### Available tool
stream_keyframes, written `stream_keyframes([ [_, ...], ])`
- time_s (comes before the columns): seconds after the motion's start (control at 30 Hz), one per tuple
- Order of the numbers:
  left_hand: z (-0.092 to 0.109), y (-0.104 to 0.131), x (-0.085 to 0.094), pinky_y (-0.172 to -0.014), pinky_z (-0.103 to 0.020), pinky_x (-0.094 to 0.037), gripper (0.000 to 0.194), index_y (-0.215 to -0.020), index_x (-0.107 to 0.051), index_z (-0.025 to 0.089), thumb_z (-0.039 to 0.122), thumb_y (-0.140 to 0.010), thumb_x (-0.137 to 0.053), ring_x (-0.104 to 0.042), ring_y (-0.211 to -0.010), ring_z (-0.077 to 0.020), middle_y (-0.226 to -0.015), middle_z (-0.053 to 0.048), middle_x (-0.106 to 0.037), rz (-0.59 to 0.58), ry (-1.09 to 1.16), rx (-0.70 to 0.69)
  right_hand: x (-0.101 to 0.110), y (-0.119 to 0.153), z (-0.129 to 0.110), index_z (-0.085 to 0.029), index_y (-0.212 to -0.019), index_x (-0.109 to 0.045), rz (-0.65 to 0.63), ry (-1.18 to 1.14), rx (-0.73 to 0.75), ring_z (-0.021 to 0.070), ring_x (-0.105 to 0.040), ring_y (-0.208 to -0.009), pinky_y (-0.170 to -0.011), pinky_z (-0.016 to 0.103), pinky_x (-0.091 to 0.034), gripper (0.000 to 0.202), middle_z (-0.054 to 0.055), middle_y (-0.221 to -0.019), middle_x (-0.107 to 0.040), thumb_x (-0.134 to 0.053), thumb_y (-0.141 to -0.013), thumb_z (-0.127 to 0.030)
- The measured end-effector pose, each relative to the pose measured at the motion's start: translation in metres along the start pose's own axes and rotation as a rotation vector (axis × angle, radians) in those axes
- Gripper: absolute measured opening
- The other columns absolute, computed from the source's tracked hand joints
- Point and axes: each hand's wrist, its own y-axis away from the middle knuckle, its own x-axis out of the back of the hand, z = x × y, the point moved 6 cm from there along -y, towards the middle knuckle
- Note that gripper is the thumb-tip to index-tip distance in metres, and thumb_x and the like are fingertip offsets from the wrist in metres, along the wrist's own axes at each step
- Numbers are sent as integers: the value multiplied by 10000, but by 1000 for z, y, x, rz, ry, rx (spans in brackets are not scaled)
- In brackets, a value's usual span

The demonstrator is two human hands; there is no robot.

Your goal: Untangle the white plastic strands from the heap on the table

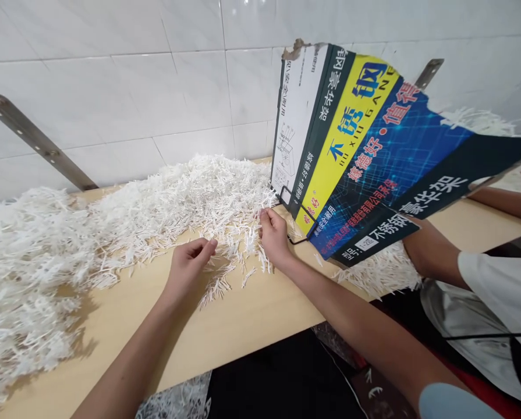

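Note:
My left hand is closed just above the table, its fingers curled and the thumb pressed against them. Whatever it may hold is too small to make out. My right hand is pinched, with thin white branched pieces, plastic by their look, right at its fingertips. A few loose white pieces lie on the wooden table between and below both hands. Behind them spreads a long heap of the same white pieces.
A folded, printed cardboard sheet stands upright right of my right hand, held by a black wire stand. Beyond it another person's arm reaches in near more white pieces. A metal bracket meets the tiled wall.

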Motion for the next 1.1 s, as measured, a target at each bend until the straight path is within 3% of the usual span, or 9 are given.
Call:
stream_keyframes([
  [0.07, 3, 1, -7, -631, -271, -395, 268, -838, -679, 184, 433, -930, -646, -534, -693, -146, -710, -7, -574, 15, -1, -15, -4, 3, -2, -226, -822, -523, -61, -131, -47, 118, -369, -557, -509, 245, -297, 260, -46, -660, -448, -564, -942, -453],
  [0.13, 4, 3, -17, -794, -294, -493, 291, -1140, -697, 211, 396, -916, -679, -637, -988, -213, -1041, -69, -701, -65, 78, -61, -8, 7, -7, -230, -907, -557, -131, -210, -55, 114, -369, -561, -517, 240, -303, 187, -53, -669, -446, -601, -919, -412],
  [0.23, 2, 7, -33, -1000, -366, -510, 571, -1393, -590, 282, 360, -856, -766, -546, -1319, -286, -1494, -105, -556, -210, 233, -107, -15, 15, -15, -229, -1007, -588, -211, -213, -33, 117, -432, -595, -564, 240, -356, 181, -51, -695, -495, -625, -914, -380],
  [0.3, 0, 9, -40, -1006, -383, -521, 706, -1459, -535, 316, 355, -812, -817, -581, -1283, -284, -1580, -101, -476, -237, 300, -82, -21, 21, -18, -227, -1034, -593, -263, -175, -24, 123, -488, -632, -595, 242, -394, 208, -39, -732, -543, -630, -926, -400],
  [0.4, -3, 7, -41, -868, -341, -556, 691, -1436, -571, 283, 396, -804, -826, -687, -1000, -215, -1448, -110, -601, -147, 308, 15, -30, 28, -20, -219, -1012, -589, -343, -122, -15, 131, -537, -670, -620, 247, -426, 226, -22, -764, -581, -635, -935, -426],
  [0.53, -4, 3, -29, -728, -271, -516, 422, -1138, -743, 191, 424, -797, -826, -665, -814, -165, -1086, -79, -745, 57, 295, 81, -40, 33, -17, -212, -1011, -577, -459, -141, -51, 123, -525, -622, -602, 251, -428, 231, -28, -744, -581, -648, -918, -411],
  [0.73, -15, 3, -30, -574, -249, -398, 298, -750, -719, 139, 408, -760, -847, -509, -566, -102, -630, -4, -606, -43, 433, 236, -37, 29, -20, -189, -1009, -605, -471, -134, -50, 109, -455, -580, -573, 246, -373, 263, -49, -680, -512, -631, -910, -431],
  [0.97, 12, 3, -13, -762, -277, -461, 170, -907, -776, 154, 290, -838, -701, -654, -862, -201, -912, -57, -751, -118, -11, -28, -24, 31, -42, -149, -960, -743, -710, 199, 66, 93, -373, -569, -544, 241, -274, 225, -52, -632, -475, -692, -840, -332],
  [1.1, 9, 1, -10, -721, -270, -444, 168, -872, -750, 154, 244, -866, -608, -633, -809, -192, -855, -39, -735, -148, -121, -63, -25, 37, -44, -163, -1140, -728, -854, 214, 155, 97, -459, -586, -546, 227, -325, 356, -32, -739, -600, -700, -850, -368],
])
